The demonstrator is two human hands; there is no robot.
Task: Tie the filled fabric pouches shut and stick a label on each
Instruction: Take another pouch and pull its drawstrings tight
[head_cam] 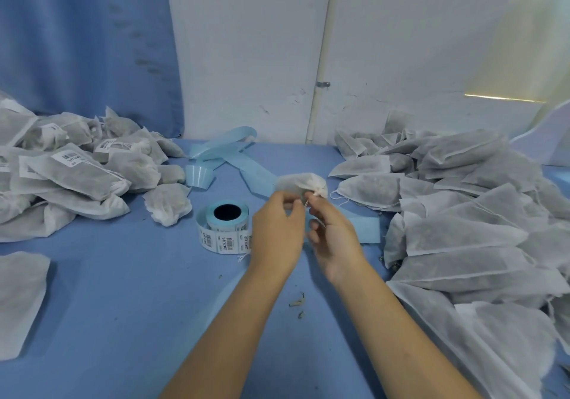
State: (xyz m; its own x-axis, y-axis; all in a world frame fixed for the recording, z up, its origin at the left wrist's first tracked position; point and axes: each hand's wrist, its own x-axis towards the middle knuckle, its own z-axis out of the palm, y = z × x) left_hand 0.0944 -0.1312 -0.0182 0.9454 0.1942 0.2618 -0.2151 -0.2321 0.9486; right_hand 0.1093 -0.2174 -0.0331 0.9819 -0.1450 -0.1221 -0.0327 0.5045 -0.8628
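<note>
A white fabric pouch (300, 183) is held up above the middle of the blue table, its gathered neck pointing right. My left hand (276, 232) and my right hand (331, 238) meet just below it, and each pinches a thin white drawstring of the pouch between thumb and fingertips. A roll of barcode labels (223, 226) on blue backing lies on the table right beside my left hand. One tied pouch without a label (166, 203) lies left of the roll.
Tied, labelled pouches are heaped at the left (71, 170). A big heap of open filled pouches (468, 229) covers the right side. Used blue backing strip (225, 152) curls at the back. One flat pouch (21, 300) lies at the left edge. Crumbs (297, 303) dot the cloth.
</note>
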